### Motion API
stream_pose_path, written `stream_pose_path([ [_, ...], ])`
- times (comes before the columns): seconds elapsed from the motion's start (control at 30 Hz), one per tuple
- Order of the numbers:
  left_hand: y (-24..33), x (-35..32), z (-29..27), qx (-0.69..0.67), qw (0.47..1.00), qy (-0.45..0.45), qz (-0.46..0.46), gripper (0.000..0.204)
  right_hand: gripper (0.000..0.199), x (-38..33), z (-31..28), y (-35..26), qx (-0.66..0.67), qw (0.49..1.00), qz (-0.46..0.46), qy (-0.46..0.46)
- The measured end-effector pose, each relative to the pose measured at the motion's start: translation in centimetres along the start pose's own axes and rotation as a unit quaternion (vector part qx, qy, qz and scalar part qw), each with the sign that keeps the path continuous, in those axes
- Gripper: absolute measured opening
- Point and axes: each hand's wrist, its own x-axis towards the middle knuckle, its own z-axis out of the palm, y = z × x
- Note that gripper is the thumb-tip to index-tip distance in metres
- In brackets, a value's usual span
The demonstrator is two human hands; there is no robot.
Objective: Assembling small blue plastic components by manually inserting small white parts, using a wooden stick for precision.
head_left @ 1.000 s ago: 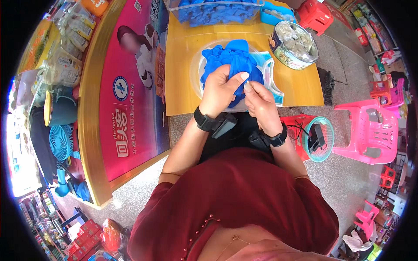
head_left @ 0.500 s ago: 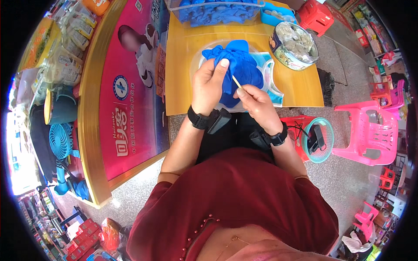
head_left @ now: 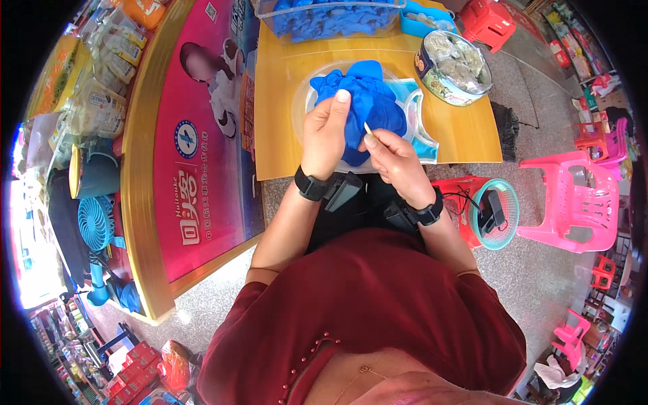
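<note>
A bunched piece of blue fabric (head_left: 376, 108) lies over a round clear plastic tray (head_left: 304, 111) on the wooden table (head_left: 280, 145). My left hand (head_left: 325, 133) is closed on its left edge, thumb on top. Between the thumb and fingers of my right hand (head_left: 393, 156) is a thin pale wooden stick (head_left: 367, 127), its tip against the cloth. Part of a light-blue garment with white trim (head_left: 420, 131) shows under the fabric at the right. Both wrists carry black straps with small black boxes.
A clear bin of blue fabric pieces (head_left: 331, 20) stands at the table's far edge, near a blue tray (head_left: 426, 19). A round tin of small wrapped things (head_left: 455, 66) sits far right. A basket (head_left: 496, 216) and pink chair (head_left: 570, 199) stand right; a counter (head_left: 145, 223) runs left.
The stick has tipped more upright, and less of it shows above my right fingers. My left hand keeps its grip on the fabric, almost unmoved. The whole view has shifted slightly.
</note>
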Motion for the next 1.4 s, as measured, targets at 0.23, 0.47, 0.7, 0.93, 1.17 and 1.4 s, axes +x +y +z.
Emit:
stream_pose_path([
  [0.23, -1.5, -0.1, 0.9, 0.004, 0.999, 0.025, 0.034, 0.035, 0.024, -0.4, 0.2, -0.5, 0.152, 0.987, 0.024, 0.046],
  [0.47, 0.0, 0.4, 0.9, 0.066, 0.994, 0.006, 0.085, 0.029, 0.026, -0.1, -0.7, -0.6, 0.059, 0.998, 0.018, -0.001],
  [0.7, -0.7, 0.8, -0.8, 0.039, 0.997, 0.014, 0.065, 0.024, 0.026, -0.2, 0.3, -0.4, 0.09, 0.995, 0.032, 0.002],
  [0.93, -1.0, 0.5, -0.3, -0.024, 0.995, 0.057, 0.073, 0.024, 0.026, -0.6, 1.0, 0.3, 0.177, 0.982, 0.061, -0.003],
  [1.17, -0.4, 1.4, -1.1, 0.104, 0.97, -0.01, 0.22, 0.028, 0.027, -0.3, -0.1, -0.2, 0.121, 0.981, 0.119, -0.096],
  [1.4, -0.5, 1.4, -1.4, -0.001, 0.987, -0.075, 0.144, 0.022, 0.028, -0.1, -0.1, 0.0, 0.08, 0.994, 0.069, -0.03],
])
